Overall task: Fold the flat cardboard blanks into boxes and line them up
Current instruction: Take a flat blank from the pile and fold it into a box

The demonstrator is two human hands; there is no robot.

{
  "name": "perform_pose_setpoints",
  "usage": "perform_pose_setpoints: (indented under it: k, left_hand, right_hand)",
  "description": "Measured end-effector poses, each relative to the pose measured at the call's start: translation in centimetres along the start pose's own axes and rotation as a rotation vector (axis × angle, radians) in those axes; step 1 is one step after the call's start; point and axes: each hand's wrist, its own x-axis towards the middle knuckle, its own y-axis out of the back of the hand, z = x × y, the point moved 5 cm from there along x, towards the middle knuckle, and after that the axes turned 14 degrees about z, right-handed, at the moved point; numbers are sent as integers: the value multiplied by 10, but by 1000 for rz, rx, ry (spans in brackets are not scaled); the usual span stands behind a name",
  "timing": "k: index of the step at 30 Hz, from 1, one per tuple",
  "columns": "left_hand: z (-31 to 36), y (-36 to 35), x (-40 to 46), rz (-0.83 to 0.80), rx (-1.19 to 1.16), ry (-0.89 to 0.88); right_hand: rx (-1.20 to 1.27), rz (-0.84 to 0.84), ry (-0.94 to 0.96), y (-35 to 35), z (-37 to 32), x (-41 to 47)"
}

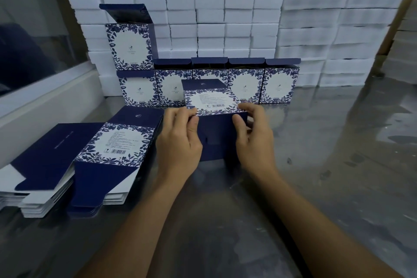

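Nearest, the bare grey bench (293, 187) spreads wide to the right of the arms, scuffed and glossy, with open room out to its right edge. At mid-bench the person holds a part-folded box (212, 106): navy flaps below, a white panel with blue leaf border and a barcode on top, tilted toward the camera. The left hand (178, 140) pinches the panel's near-left corner, thumb and fingers curled on the card; the right hand (255, 135) pinches the near-right corner the same way, so each grip is closed on the box, which sits between them and just above the bench.

Left of the hands lies a stack of flat blanks (90, 153), fanned slightly, the top one showing navy flaps and the same leaf print; it nearly touches the left wrist.

Just behind the held box stands a row of folded boxes (246, 86), side by side and touching, their navy top flaps open. One more box (129, 46) is stacked on the leftmost, lid raised.

Behind them rises a wall of white foam blocks (248, 7). A white ledge (45, 101) bounds the bench on the left.
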Motion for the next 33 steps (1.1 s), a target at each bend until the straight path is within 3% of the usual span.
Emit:
perform_pose_setpoints:
  k: [7,10,13,17,26,33]
  left_hand:
    - [-4,-3,-4,-59,-13,34]
    - [-16,-7,-9,-155,-37,104]
    - [-31,-13,-15,-274,-35,234]
    - [-37,-16,-19,-329,-22,236]
    - [-29,-7,-12,-148,-9,188]
    - [-27,-4,-11,-121,-2,193]
  right_hand:
    - [1,28,-4,5,4,8]
    - [21,27,-25,6,6,8]
    - [56,-64,-68,3,9,5]
    - [29,-242,-122,-4,17,0]
    - [26,-103,13,-1,12,1]
    - [47,-130,14,-2,8,-1]
